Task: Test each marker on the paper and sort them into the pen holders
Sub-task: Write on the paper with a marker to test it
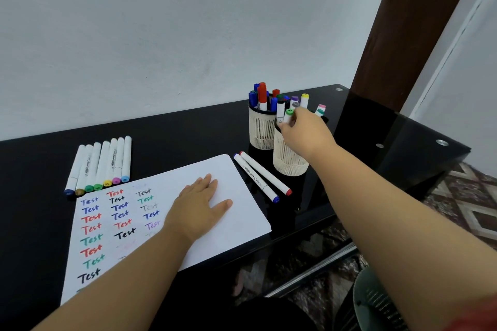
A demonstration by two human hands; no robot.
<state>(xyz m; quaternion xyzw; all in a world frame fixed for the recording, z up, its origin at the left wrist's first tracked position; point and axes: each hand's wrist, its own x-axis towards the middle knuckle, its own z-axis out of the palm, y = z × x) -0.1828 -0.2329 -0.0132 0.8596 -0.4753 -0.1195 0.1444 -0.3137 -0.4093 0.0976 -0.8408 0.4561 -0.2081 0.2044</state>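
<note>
Here, from the head view: right hand (304,131) over the nearer pen holder (289,161), fingers pinching a green-capped marker (288,115) at its rim. Left hand (200,204) flat on the paper (236,169), fingers straight, slightly spread. Seven markers (100,166) in a row left on the black worktop (174,137), two markers (262,176) between paper and holders.

Looks like a home room: glossy black glass-top table (403,142) pushed against a plain white wall (161,35), brown wooden door frame (419,21) at right, patterned carpet (462,209) below.
</note>
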